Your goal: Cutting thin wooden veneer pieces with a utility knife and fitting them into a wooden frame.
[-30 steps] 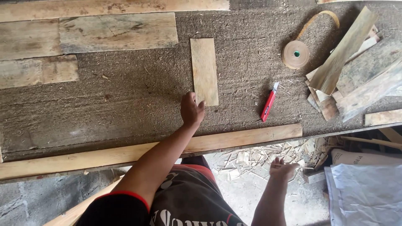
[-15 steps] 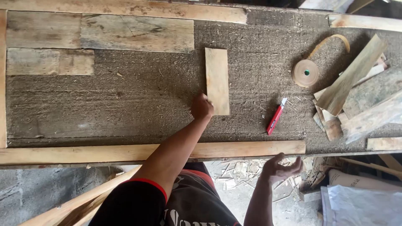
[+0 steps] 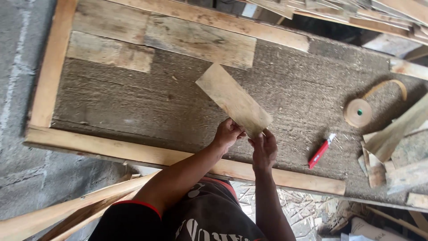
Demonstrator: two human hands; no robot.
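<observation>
- Wooden slat [image 3: 233, 100]: near end gripped by left hand [image 3: 226, 134] and right hand [image 3: 264, 148]; that end partly covered by fingers.
- Red cutter [image 3: 321, 151]: lying apart; blade indistinct.
- Tape roll [image 3: 357, 112]: flat, tail curling.

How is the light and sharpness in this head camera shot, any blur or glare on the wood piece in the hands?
Head view: even daylight, soft shadows, no glare on the small plank held by the left hand and right hand; it is sharp. Lines bow slightly near the frame edges, and the opening at the top falls into dark shadow.
</observation>
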